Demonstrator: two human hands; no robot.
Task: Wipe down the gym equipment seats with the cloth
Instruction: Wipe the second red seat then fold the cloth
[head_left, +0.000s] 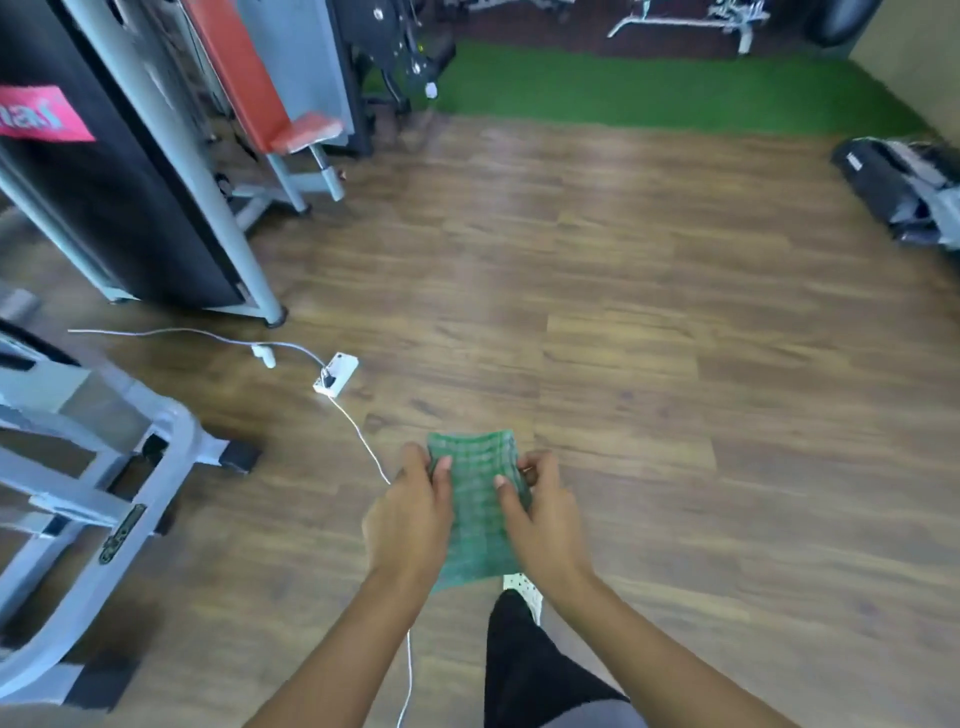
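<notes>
Standing on wood-look plank floor (649, 364); a black trouser leg (524, 670) and a white perforated shoe (523, 590) sit just under the hands.

Green checked woven cloth (477, 512) is held at waist height between both hands, clear of any equipment. The left hand (410, 514) pinches its left edge, thumb on top and fingers curled under. The right hand (543, 519) grips the right edge the same way. The cloth hangs part-folded, lower end loose.

Step in hand, as I read it: squaring the cloth into a pad before the next seat. To do it well, fold it flat to palm size with a fresh face outward and no trailing corner, then pass it to one hand.

A thin white cable (363, 441) runs along the floor just left of the feet to a small white plug box (336, 373); step wide of it.

Grey steel machine frame (171, 441) at near left shows no pad.

Farther left, a red padded seat (306, 132) on a grey post looks like the next target, well apart from the cloth. Wipe front to back, edges included.

Green turf strip (649, 88) lies beyond.
</notes>
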